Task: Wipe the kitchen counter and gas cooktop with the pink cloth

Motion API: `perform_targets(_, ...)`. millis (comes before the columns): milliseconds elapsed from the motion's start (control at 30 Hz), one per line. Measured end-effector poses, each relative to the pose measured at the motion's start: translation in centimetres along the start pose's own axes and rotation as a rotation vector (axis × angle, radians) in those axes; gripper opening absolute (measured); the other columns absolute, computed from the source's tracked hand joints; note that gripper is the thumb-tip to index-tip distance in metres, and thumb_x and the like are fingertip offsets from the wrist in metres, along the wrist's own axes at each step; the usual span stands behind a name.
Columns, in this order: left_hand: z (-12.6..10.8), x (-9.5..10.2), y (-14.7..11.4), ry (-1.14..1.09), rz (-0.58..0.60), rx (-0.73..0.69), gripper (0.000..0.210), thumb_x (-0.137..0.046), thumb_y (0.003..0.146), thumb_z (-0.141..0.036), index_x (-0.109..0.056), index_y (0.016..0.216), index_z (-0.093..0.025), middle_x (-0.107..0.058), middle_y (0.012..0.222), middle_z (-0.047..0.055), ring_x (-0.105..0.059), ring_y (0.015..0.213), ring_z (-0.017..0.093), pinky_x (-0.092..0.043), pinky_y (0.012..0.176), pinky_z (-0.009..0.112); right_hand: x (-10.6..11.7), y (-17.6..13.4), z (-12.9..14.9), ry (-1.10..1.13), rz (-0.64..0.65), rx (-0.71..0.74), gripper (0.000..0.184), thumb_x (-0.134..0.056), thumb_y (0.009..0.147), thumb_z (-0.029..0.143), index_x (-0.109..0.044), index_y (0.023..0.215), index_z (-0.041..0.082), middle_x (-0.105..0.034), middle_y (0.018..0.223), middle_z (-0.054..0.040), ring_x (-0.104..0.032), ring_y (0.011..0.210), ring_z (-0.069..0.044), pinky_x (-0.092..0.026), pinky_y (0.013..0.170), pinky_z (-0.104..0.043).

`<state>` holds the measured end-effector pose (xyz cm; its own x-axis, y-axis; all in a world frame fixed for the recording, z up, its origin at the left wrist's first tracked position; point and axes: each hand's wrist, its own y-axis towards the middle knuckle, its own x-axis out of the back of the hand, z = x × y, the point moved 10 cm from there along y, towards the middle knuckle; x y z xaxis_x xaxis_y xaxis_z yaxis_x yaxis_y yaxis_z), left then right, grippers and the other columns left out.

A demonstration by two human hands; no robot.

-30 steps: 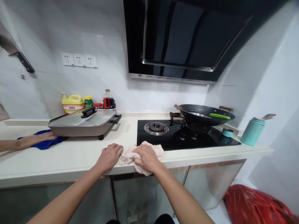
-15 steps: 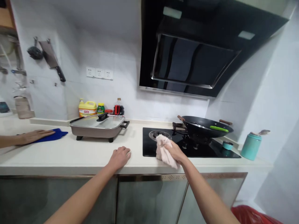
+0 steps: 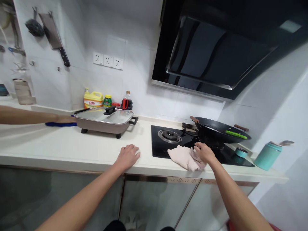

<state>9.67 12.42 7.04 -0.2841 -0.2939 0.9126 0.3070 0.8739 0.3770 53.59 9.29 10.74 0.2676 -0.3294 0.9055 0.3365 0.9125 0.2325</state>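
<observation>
My right hand (image 3: pixel 204 152) grips the right end of a pale pink cloth (image 3: pixel 182 156). The cloth lies spread over the front edge of the black glass cooktop (image 3: pixel 158 149), bunched up near my fingers. Left of the cooktop, my left hand (image 3: pixel 128 156) rests palm down on the white countertop (image 3: pixel 101 149), its fingers slightly bent and holding nothing. Behind the cloth is a round burner (image 3: pixel 169 136). A black wok (image 3: pixel 211 130) with wooden handles and a green utensil (image 3: pixel 235 134) sits over the other burner.
Another person's hand (image 3: pixel 64 119) presses a blue cloth (image 3: pixel 54 124) beside an electric pan (image 3: pixel 101 124) with a glass lid. Right of the cooktop stands a turquoise jar (image 3: pixel 268 156), with its small lid (image 3: pixel 241 152) on the glass. The range hood (image 3: pixel 211 57) hangs above.
My right hand has moved right along the cooktop's front, and the cloth now lies flatter. The other person's hand has slid the blue cloth toward the electric pan. My left hand stays on the counter.
</observation>
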Motion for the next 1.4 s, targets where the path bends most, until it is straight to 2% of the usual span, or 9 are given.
perform_targets(100, 0.0, -0.1, 0.0, -0.02, 0.004, 0.0, 0.038, -0.041, 0.099, -0.034, -0.07, 0.121, -0.021, -0.067, 0.129, 0.015, -0.056, 0.127, 0.031, -0.038, 0.105, 0.048, -3.7, -1.6, 2.3, -0.107, 0.126, 0.109, 0.06, -0.044, 0.098, 0.06, -0.057, 0.147, 0.028, -0.056, 0.152, -0.012, -0.049, 0.143, -0.033, -0.033, 0.119, -0.052)
perform_targets(200, 0.0, -0.2, 0.0, -0.038, 0.008, 0.003, 0.038, -0.042, 0.098, -0.034, -0.07, 0.121, -0.021, -0.067, 0.13, 0.015, -0.055, 0.127, 0.031, -0.038, 0.104, 0.048, -6.9, -2.6, 4.3, -0.229, 0.241, 0.146, 0.079, -0.037, 0.097, 0.072, -0.036, 0.162, 0.027, -0.036, 0.168, -0.0142, -0.03, 0.156, -0.035, -0.025, 0.122, -0.059)
perform_targets(300, -0.1, -0.1, -0.1, -0.047, 0.002, -0.001, 0.038, -0.042, 0.099, -0.037, -0.07, 0.119, -0.022, -0.067, 0.127, 0.014, -0.055, 0.124, 0.031, -0.038, 0.103, 0.047, -8.0, -2.2, 6.1, -0.257, 0.292, 0.057, 0.091, -0.032, 0.093, 0.083, -0.023, 0.167, 0.03, -0.022, 0.173, -0.0154, -0.018, 0.16, -0.041, -0.02, 0.121, -0.069)
perform_targets(433, -0.2, -0.1, -0.1, -0.045, -0.001, -0.017, 0.043, -0.035, 0.103, -0.041, -0.071, 0.117, -0.021, -0.068, 0.124, 0.015, -0.056, 0.121, 0.032, -0.038, 0.102, 0.048, -9.3, -2.2, 12.4, -0.192, 0.319, 0.131, 0.092, -0.038, 0.09, 0.086, -0.029, 0.165, 0.034, -0.016, 0.175, -0.0142, -0.013, 0.16, -0.042, -0.015, 0.12, -0.074)
perform_targets(633, 0.2, -0.1, -0.1, -0.099, -0.017, -0.023, 0.052, -0.024, 0.107, -0.047, -0.065, 0.127, -0.021, -0.067, 0.128, 0.014, -0.055, 0.126, 0.031, -0.039, 0.104, 0.049, -12.5, -7.3, 25.8, -0.017, 0.284, 0.547, 0.061, -0.054, 0.095, 0.063, -0.055, 0.15, 0.036, -0.033, 0.17, -0.0095, -0.026, 0.156, -0.035, -0.017, 0.124, -0.062)
perform_targets(767, 1.1, 0.0, 0.0, -0.193, -0.017, 0.017, 0.055, -0.02, 0.107, -0.05, -0.061, 0.132, -0.022, -0.066, 0.133, 0.012, -0.055, 0.129, 0.028, -0.039, 0.108, 0.048, -11.8, -10.5, 29.3, 0.065, 0.225, 0.707, 0.043, -0.054, 0.097, 0.045, -0.069, 0.133, 0.027, -0.062, 0.143, -0.0107, -0.051, 0.135, -0.028, -0.035, 0.115, -0.048)
perform_targets(1033, 0.2, -0.1, 0.1, -0.038, 0.01, -0.108, 0.05, -0.025, 0.107, -0.046, -0.068, 0.12, -0.026, -0.07, 0.125, 0.011, -0.057, 0.125, 0.029, -0.043, 0.1, 0.047, -8.1, -13.3, 22.8, 0.118, -0.024, 0.692, 0.027, -0.062, 0.093, 0.048, -0.074, 0.094, 0.024, -0.07, 0.106, -0.0066, -0.057, 0.107, -0.026, -0.041, 0.099, -0.042)
perform_targets(1233, 0.9, -0.4, 0.4, -0.053, 0.048, -0.049, 0.05, -0.027, 0.104, -0.05, -0.068, 0.121, -0.026, -0.067, 0.134, 0.01, -0.056, 0.129, 0.029, -0.042, 0.105, 0.046, -5.0, -10.0, 11.1, 0.124, -0.195, 0.534, 0.03, -0.053, 0.095, 0.043, -0.072, 0.092, 0.02, -0.072, 0.098, -0.0091, -0.061, 0.099, -0.026, -0.045, 0.094, -0.04)
perform_targets(1400, 1.7, -1.1, 0.9, -0.038, 0.055, -0.039, 0.055, -0.027, 0.101, -0.055, -0.068, 0.125, -0.028, -0.066, 0.139, 0.009, -0.053, 0.136, 0.03, -0.042, 0.107, 0.046, -2.0, -6.3, 0.6, 0.179, -0.199, 0.326, 0.044, -0.045, 0.099, 0.045, -0.073, 0.12, 0.02, -0.073, 0.124, -0.0101, -0.063, 0.117, -0.026, -0.044, 0.106, -0.04)
